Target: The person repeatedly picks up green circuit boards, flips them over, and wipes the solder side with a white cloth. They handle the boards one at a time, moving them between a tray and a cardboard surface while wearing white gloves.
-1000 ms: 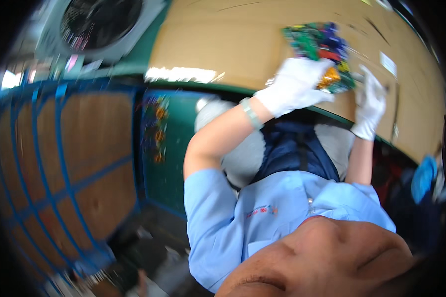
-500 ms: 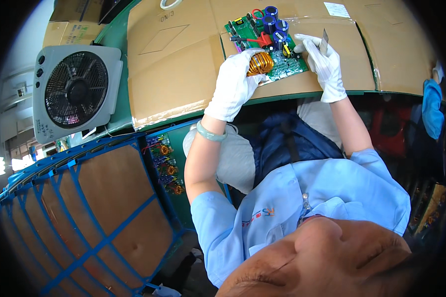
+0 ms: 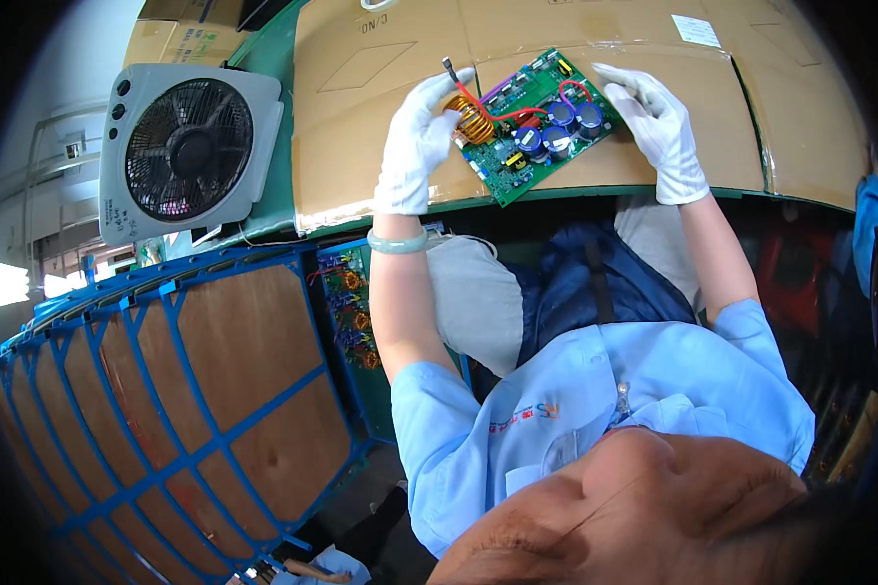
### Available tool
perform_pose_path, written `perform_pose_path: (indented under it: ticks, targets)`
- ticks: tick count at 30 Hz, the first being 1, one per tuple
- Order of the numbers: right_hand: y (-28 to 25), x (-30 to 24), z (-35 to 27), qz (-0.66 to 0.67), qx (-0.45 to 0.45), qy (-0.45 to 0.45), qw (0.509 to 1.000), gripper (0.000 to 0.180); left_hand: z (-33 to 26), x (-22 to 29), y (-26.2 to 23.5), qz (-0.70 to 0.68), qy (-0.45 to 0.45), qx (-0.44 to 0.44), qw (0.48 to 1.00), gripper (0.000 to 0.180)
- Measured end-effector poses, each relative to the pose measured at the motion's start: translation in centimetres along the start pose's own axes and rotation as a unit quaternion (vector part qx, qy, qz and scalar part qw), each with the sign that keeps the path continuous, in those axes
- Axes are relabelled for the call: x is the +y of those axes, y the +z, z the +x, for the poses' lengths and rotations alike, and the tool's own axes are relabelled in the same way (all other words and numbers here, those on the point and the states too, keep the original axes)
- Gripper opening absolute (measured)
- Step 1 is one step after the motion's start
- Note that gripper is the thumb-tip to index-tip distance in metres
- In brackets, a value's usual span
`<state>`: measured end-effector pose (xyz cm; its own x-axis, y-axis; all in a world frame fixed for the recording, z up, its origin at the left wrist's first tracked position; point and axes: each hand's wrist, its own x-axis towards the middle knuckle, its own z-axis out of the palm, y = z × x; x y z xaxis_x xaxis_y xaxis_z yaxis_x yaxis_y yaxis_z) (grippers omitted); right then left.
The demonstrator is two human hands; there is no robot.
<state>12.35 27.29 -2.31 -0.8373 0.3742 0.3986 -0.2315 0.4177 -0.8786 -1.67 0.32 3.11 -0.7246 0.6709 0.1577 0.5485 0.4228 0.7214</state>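
A green circuit board (image 3: 512, 93) with blue cylindrical capacitors (image 3: 559, 143), a copper-wire coil (image 3: 473, 120) and a red lead lies turned at an angle, one corner at the table's front edge. My left hand (image 3: 415, 146), in a white glove, has thumb and fingers around the board's left end, beside the coil. The red lead's dark tip (image 3: 449, 66) sticks up by its fingertips. My right hand (image 3: 658, 127), also gloved, is at the board's right corner with fingers stretched out and nothing visible in them; whether they touch the board I cannot tell.
Flattened cardboard (image 3: 380, 107) covers the green table. A grey box fan (image 3: 190, 146) stands at the left. Below it is a blue-framed rack with brown panels (image 3: 263, 370), beside more boards with coils (image 3: 356, 312). A ring-shaped roll (image 3: 376, 4) lies at the far edge.
The board has been turned, so its capacitors now face nearer and to the right. The thin blade-like tool seen in my right hand no longer shows. My left hand has shifted left.
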Motion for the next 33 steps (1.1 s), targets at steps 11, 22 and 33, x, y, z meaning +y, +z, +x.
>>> perform_pose_path:
  ticks: [11, 22, 33]
  targets:
    - [-0.2, -2.0, 7.2, -0.152, -0.375, 0.009, 0.914, 0.034, -2.9, 2.4, 2.4, -0.406, -0.047, -0.002, 0.913, 0.023]
    - [-3.2, 0.7, 5.5, 0.071, -0.290, 0.247, 0.922, 0.026, -3.8, 0.6, 1.6, -0.138, 0.132, 0.033, 0.981, 0.019]
    - [-3.9, 1.4, 3.2, 0.390, -0.211, 0.331, 0.833, 0.025, -4.1, 0.1, 2.4, -0.092, 0.149, 0.050, 0.983, 0.014]
